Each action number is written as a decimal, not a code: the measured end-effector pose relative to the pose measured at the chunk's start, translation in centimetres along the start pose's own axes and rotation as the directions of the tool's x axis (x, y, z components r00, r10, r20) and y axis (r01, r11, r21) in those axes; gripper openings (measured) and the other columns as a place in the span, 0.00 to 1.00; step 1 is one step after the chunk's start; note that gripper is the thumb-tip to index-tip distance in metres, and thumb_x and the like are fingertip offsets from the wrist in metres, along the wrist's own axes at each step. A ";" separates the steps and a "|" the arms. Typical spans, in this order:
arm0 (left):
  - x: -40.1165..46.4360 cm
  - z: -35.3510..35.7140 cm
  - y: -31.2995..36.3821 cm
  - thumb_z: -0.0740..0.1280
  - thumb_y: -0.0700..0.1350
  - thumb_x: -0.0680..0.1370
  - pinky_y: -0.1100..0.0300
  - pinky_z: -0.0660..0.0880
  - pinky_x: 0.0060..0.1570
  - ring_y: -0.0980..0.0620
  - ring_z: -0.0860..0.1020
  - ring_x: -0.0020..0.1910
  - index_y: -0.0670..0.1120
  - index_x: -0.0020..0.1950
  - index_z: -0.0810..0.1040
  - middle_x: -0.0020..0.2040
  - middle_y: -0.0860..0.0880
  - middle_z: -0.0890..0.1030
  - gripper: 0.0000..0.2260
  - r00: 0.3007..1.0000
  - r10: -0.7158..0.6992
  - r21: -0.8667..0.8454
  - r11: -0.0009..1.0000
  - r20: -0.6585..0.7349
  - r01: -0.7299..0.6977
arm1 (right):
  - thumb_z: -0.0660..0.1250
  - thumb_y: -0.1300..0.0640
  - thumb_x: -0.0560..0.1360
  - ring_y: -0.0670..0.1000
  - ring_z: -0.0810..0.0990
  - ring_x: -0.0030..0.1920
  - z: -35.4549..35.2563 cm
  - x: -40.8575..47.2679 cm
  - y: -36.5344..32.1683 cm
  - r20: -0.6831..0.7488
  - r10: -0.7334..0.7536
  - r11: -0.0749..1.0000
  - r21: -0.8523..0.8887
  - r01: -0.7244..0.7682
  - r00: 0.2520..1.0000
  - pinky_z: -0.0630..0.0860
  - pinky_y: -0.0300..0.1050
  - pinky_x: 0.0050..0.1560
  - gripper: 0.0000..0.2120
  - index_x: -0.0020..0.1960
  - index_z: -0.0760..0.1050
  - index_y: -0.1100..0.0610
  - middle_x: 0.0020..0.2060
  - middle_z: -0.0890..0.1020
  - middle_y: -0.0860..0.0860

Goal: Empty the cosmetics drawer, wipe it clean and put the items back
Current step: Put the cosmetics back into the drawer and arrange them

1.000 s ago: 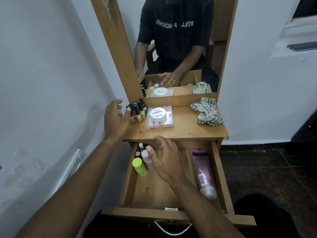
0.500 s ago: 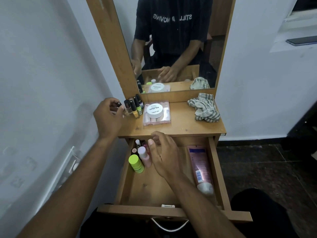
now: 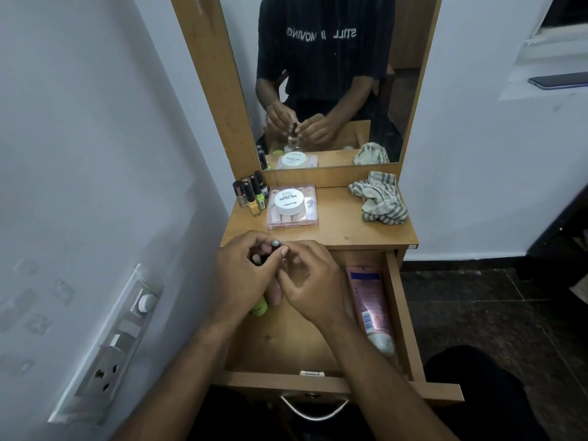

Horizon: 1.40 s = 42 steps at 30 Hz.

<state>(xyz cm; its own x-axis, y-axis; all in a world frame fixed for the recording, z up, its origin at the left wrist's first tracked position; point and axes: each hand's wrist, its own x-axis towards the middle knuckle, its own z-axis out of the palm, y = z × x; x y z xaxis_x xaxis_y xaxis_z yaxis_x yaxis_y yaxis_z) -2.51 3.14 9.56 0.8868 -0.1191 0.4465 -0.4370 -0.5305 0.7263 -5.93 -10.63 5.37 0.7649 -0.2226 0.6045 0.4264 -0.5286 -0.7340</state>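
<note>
Meeting above the open wooden drawer (image 3: 401, 313), at its far left: left hand (image 3: 243, 278) and right hand (image 3: 313, 286), both curling fingers around one small bottle (image 3: 276, 249), its dark round cap showing between the fingertips and its body mostly hidden. Left fingers wrapping closely around the bottle from the left; right thumb and forefinger pinching narrowly near the cap, remaining right fingers loosely bent. Lying under the hands, partly covered: a lime-green capped container (image 3: 259, 307), smooth and cylindrical. Lying along the drawer's right wall: a pink plastic tube (image 3: 370, 307), glossy, white cap toward the viewer. Remaining between the hands and the tube: bare wood-grain drawer floor. Standing upright at the tabletop's (image 3: 343, 230) back left corner: a tight cluster of slim nail polish bottles (image 3: 251, 195). Sitting just beside them: a flat clear pink case (image 3: 292, 206) carrying a round white jar (image 3: 289, 202). Lying crumpled at the back right, near the mirror (image 3: 327, 81) frame: a striped cloth (image 3: 380, 198), soft and folded.
</note>
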 end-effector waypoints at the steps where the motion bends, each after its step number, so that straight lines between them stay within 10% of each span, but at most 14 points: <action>1: 0.2 0.1 0.0 0.77 0.51 0.73 0.54 0.82 0.42 0.55 0.83 0.41 0.55 0.48 0.83 0.40 0.57 0.83 0.06 1.000 0.008 -0.002 1.000 0.006 -0.008 | 0.74 0.58 0.71 0.46 0.78 0.47 0.1 0.0 0.1 0.009 0.003 1.000 0.003 -0.003 1.000 0.77 0.42 0.49 0.18 0.60 0.81 0.56 0.49 0.81 0.47; 32: -0.5 0.1 -1.7 0.78 0.46 0.73 0.72 0.72 0.35 0.59 0.81 0.38 0.49 0.46 0.85 0.37 0.58 0.82 0.05 1.000 -0.019 0.056 0.998 -0.022 0.021 | 0.76 0.57 0.73 0.47 0.79 0.45 0.5 -0.1 0.9 -0.015 0.180 0.983 0.030 -0.179 0.984 0.81 0.48 0.42 0.14 0.58 0.82 0.51 0.46 0.81 0.44; 42: -2.1 1.2 -3.6 0.78 0.51 0.72 0.53 0.78 0.44 0.60 0.78 0.40 0.54 0.44 0.81 0.38 0.58 0.81 0.07 0.995 -0.022 0.270 0.963 0.097 -0.005 | 0.71 0.57 0.78 0.43 0.80 0.43 0.4 0.0 0.7 -0.068 0.218 0.976 0.041 -0.215 0.974 0.79 0.37 0.41 0.09 0.57 0.82 0.54 0.46 0.82 0.46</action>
<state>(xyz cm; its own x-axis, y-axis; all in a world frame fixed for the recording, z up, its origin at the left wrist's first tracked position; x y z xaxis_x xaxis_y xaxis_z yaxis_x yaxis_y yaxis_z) -2.62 4.32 5.41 0.9067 -0.1885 0.3774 -0.3846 -0.7368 0.5561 -5.45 -10.64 4.71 0.8045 -0.3878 0.4500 0.2714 -0.4339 -0.8591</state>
